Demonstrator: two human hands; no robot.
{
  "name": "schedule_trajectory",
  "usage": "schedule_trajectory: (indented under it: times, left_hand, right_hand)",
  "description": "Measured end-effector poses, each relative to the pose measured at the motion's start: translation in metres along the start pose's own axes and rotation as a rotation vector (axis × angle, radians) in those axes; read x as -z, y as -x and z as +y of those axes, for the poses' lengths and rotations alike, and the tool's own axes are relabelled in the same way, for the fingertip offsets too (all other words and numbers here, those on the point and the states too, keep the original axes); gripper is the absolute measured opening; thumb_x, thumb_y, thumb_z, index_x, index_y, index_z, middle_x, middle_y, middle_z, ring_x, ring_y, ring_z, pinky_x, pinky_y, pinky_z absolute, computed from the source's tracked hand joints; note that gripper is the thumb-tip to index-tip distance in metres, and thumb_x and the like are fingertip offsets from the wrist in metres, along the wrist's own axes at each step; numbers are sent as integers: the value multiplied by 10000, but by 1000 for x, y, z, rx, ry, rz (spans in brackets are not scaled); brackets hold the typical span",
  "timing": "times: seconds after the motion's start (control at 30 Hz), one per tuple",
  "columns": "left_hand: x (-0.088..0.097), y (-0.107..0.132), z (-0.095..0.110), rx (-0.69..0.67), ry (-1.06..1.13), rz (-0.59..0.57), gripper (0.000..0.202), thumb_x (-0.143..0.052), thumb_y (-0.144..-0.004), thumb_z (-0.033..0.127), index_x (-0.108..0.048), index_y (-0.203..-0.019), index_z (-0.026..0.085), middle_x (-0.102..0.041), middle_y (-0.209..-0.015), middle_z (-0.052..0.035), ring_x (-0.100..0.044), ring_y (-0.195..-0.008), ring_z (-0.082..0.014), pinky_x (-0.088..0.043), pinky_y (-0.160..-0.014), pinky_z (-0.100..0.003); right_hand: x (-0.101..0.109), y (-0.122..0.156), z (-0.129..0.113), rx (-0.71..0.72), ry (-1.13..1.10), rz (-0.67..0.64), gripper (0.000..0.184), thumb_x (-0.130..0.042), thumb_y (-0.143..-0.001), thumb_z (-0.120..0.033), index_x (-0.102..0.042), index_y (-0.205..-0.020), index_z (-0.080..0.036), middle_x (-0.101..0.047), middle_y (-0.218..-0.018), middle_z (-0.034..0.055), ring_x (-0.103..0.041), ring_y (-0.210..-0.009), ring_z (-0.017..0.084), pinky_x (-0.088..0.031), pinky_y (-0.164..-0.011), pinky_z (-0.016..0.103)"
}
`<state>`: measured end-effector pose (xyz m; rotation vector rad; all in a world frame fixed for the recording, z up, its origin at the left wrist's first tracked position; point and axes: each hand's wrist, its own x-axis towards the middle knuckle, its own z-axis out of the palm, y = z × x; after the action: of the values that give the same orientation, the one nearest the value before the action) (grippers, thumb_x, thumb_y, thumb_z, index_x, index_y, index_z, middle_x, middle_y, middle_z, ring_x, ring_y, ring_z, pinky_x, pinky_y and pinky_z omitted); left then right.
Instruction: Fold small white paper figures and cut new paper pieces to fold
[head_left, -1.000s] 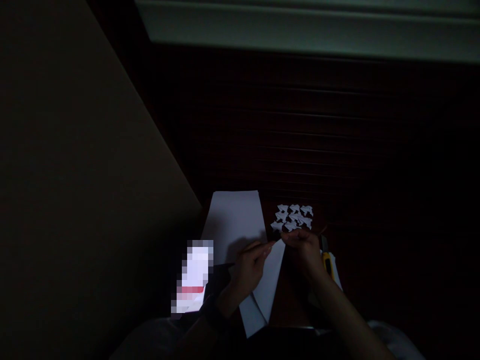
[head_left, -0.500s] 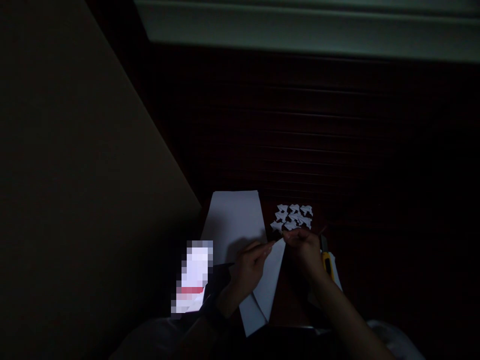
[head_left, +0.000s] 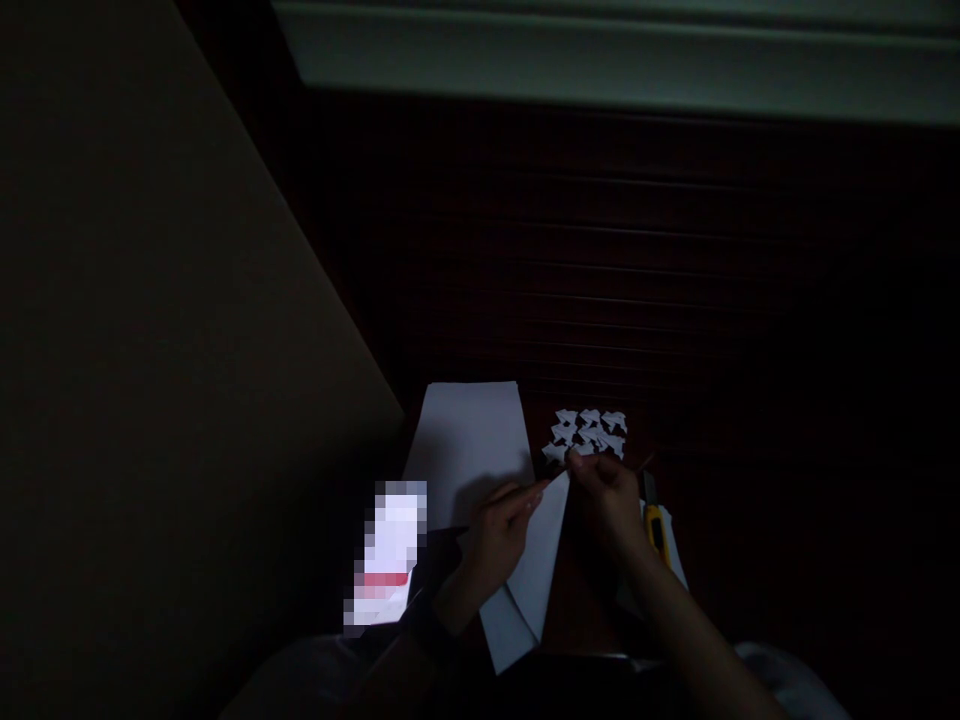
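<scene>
The folded sheet [head_left: 538,560], the stack [head_left: 476,425] and the scraps [head_left: 590,434] are white (greyed by the gloom). The cutter [head_left: 652,525] is yellow and black, the screen [head_left: 390,545] white with a red band, the desk [head_left: 585,600] seemingly dark reddish-brown.

On the desk [head_left: 577,615], the paper stack [head_left: 472,425] lies at the back left, with small paper pieces [head_left: 589,436] grouped to its right. The folded sheet [head_left: 547,530] lies in front of both, beneath the left hand [head_left: 499,540], the right hand's [head_left: 611,500] fingers at its far tip. A cutter [head_left: 656,535] lies on more paper [head_left: 677,558] at the right; a screen [head_left: 390,545] stands at the near left.
</scene>
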<state>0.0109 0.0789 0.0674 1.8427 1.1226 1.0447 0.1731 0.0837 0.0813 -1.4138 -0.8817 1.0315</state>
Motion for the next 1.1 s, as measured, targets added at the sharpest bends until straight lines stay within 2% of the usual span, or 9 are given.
schedule_trajectory:
  times: [0.13,0.27,0.4,0.53,0.83,1.0,1.1]
  left_hand:
    - [-1,1,-1,5,1,-3,294,-411,-868,230,-591,-1099,252,-628,-908,-48,-570,-814,-152,-479,-698,-259]
    - [-1,1,-1,-10,-8,-3,295,-410,-867,235,-593,-1099,249,-631,-909,-52,-572,-813,-152,-480,-711,-261]
    - [0,-1,0,-8,-50,24,293,-420,-864,227,-589,-1104,247,-630,-876,-49,-569,-808,-148,-476,-711,-254]
    - [1,-1,1,-18,-60,23,298,-423,-864,216,-581,-1113,251,-627,-869,-44,-566,-789,-142,-478,-690,-246]
    - [-2,-1,1,-26,-19,22,300,-425,-863,237,-575,-1122,258,-622,-875,-47,-566,-777,-141,-483,-663,-238]
    - [-1,0,0,-29,-36,27,296,-423,-863,227,-584,-1109,258,-623,-876,-47,-567,-775,-140,-483,-673,-240]
    - [0,0,0,-24,-49,53,291,-428,-862,232,-588,-1105,240,-621,-856,-50,-563,-772,-141,-481,-667,-239]
  right_hand:
    - [1,-1,4,10,9,-4,275,-672,-636,-439,-637,-659,-167,-630,-590,17,-546,-519,154,-398,-519,261]
    - [1,0,5,18,18,6,293,-661,-643,-449,-645,-660,-157,-637,-591,27,-553,-517,159,-404,-519,267]
    - [-1,0,3,-20,15,-56,328,-669,-630,-465,-665,-710,-146,-666,-634,52,-583,-552,183,-416,-525,274]
    - [-1,0,5,-48,23,-113,326,-678,-624,-456,-665,-674,-134,-667,-629,65,-579,-545,184,-416,-521,275]
    - [-1,-1,9,-42,-58,-78,258,-686,-630,-406,-652,-651,-150,-651,-607,38,-567,-544,174,-421,-548,283]
    - [-1,-2,10,-12,2,-62,272,-672,-647,-404,-659,-714,-142,-656,-652,59,-571,-581,182,-426,-553,283]
    - [-1,-1,10,-2,54,-116,279,-678,-634,-408,-663,-682,-134,-653,-641,57,-564,-573,172,-417,-536,269]
